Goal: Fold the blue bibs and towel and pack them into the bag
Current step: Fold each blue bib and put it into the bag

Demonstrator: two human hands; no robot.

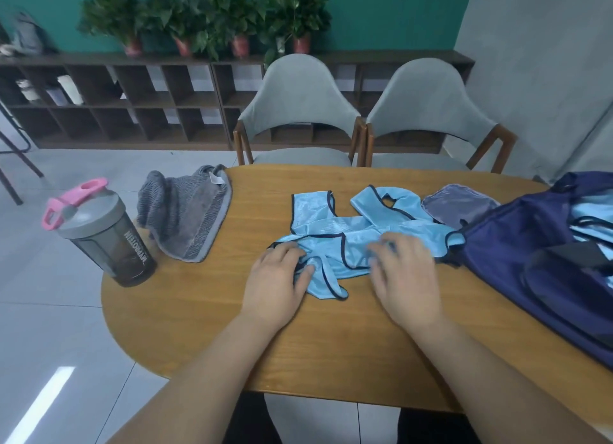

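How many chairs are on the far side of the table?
2. The left chair stands behind the middle of the table. The right chair stands right beside it. Both are grey, empty and face the far edge. No others show.

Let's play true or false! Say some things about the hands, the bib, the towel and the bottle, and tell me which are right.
1. The left hand and the right hand both touch the blue bib. True.
2. The grey towel lies on a chair. False: it lies on the table, beside the bottle.
3. The bottle lies on its side. False: it stands upright.
4. The bottle has a pink part on top. True.
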